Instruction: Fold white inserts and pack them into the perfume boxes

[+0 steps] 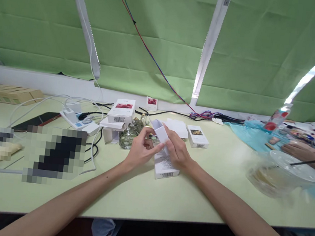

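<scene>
Both hands are closed on a small folded white card piece [160,130], tilted and hollow at its upper end. My left hand [141,149] grips its lower left side with curled fingers. From the right, my right hand [178,150] presses its fingers along the other side. Directly beneath lies a white printed box [166,169] with a barcode on its near end, partly covered by the hands. Several clear glass bottles [128,138] stand just left of my left hand. Beside them, a white box with a red picture [122,109] rests on another white carton [112,134].
A white box with a dark picture [198,137] lies to the right, and a small box [151,103] stands at the back. A power strip [73,118] and cables occupy the left. On the right are a lidded plastic cup [279,173], a drink bottle [278,118] and another person's hand [296,151].
</scene>
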{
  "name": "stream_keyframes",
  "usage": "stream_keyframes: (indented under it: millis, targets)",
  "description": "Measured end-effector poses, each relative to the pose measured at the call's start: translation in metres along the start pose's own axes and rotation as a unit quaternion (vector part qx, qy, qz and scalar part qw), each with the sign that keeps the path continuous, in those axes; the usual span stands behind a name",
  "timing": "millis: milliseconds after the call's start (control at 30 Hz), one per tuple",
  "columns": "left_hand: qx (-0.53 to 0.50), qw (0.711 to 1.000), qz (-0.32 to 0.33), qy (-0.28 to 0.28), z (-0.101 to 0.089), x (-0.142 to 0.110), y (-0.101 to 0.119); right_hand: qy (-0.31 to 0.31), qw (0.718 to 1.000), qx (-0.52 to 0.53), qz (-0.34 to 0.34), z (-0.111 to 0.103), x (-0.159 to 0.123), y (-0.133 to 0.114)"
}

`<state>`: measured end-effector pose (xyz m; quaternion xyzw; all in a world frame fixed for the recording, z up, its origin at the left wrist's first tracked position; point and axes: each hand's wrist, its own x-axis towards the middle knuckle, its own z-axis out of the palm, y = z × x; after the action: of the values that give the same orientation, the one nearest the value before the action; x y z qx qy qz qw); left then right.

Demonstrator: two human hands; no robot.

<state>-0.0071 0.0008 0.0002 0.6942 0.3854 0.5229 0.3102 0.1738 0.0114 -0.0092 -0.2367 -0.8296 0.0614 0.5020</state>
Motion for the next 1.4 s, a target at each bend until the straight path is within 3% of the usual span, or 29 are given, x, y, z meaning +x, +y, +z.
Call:
stream_keyframes:
  millis: [833,1400]
  targets:
    - [-0.021,0.999,-0.024,0.01,0.0,0.001,0.004,0.005,1.0,-0.016,0.006,0.002,-0.001,0.0]
    - [-0.141,0.985,-0.077,0.067,-0.003,0.013,0.002,0.007,1.0,0.007,0.026,0.002,-0.003,0.003]
